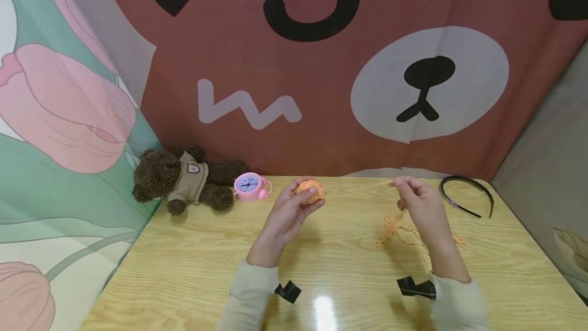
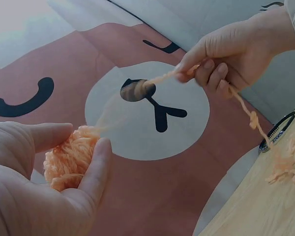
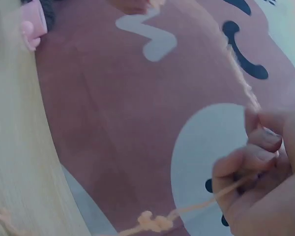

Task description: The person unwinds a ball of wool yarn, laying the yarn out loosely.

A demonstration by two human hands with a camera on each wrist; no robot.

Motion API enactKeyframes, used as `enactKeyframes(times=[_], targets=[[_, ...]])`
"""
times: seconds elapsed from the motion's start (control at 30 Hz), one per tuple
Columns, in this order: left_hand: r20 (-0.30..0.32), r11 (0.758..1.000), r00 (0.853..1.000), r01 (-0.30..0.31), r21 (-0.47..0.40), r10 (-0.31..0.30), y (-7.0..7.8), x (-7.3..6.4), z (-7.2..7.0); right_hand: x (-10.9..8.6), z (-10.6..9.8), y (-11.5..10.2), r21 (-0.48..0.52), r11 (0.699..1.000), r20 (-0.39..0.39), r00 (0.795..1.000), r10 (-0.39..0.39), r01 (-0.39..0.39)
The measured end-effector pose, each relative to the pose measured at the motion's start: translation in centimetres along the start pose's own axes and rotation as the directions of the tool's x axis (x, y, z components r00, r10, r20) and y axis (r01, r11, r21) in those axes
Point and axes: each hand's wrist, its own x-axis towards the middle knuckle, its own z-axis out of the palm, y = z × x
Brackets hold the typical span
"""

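My left hand (image 1: 287, 213) holds a small orange ball of yarn (image 1: 313, 191) between thumb and fingers, raised over the table. In the left wrist view the wound strands of the ball (image 2: 71, 160) show clearly. My right hand (image 1: 420, 206) pinches a strand of the same yarn (image 3: 241, 76) between thumb and forefinger, off to the right. That strand runs across to the ball, blurred in the middle. Below the right hand, the yarn hangs down through a knot (image 3: 155, 221) to a loose tangle of orange yarn (image 1: 392, 226) on the table.
A brown teddy bear (image 1: 193, 175) lies at the back left, with a pink alarm clock (image 1: 249, 186) beside its feet. At the back right is a black headband (image 1: 468, 193). A printed cloth (image 1: 321, 147) hangs behind the wooden table (image 1: 184, 269).
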Motion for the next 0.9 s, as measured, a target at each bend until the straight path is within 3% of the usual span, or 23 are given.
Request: enactKeyframes(times=[0.1, 0.2, 0.27, 0.47, 0.67, 0.77, 0.9], targets=[[-0.022, 1.0, 1.0, -0.006, -0.007, 0.006, 0.0, 0.1, -0.1, 0.2, -0.6, 0.3, 0.177, 0.984, -0.126, 0.991, 0.049, -0.026], [-0.033, 1.0, 0.999, -0.014, -0.013, 0.013, 0.0, 0.2, -0.2, 0.5, -1.1, 0.6, 0.309, 0.95, -0.233, 0.966, 0.113, -0.037], [-0.039, 1.0, 0.999, -0.02, -0.018, 0.019, 0.1, 0.1, -0.2, 0.7, -1.4, 0.8, 0.323, 0.945, -0.273, 0.951, 0.144, -0.05], [-0.023, 0.999, 0.999, -0.035, -0.032, 0.034, 0.3, 0.0, -0.4, 1.3, -2.4, 1.9, 0.302, 0.944, -0.298, 0.927, 0.227, -0.134], [-0.043, 0.997, 0.998, -0.055, -0.056, 0.053, 0.3, -0.1, -0.4, 1.9, -3.5, 3.0, 0.293, 0.93, -0.365, 0.873, 0.322, -0.221], [-0.041, 0.997, 0.998, -0.055, -0.053, 0.053, 0.2, -0.1, -0.1, 2.0, -3.8, 3.2, 0.217, 0.947, -0.365, 0.879, 0.305, -0.238], [-0.012, 0.999, 0.999, -0.031, -0.017, 0.031, -0.1, -0.3, 0.4, 1.9, -3.5, 3.4, 0.014, 0.974, -0.326, 0.92, 0.217, -0.225]])
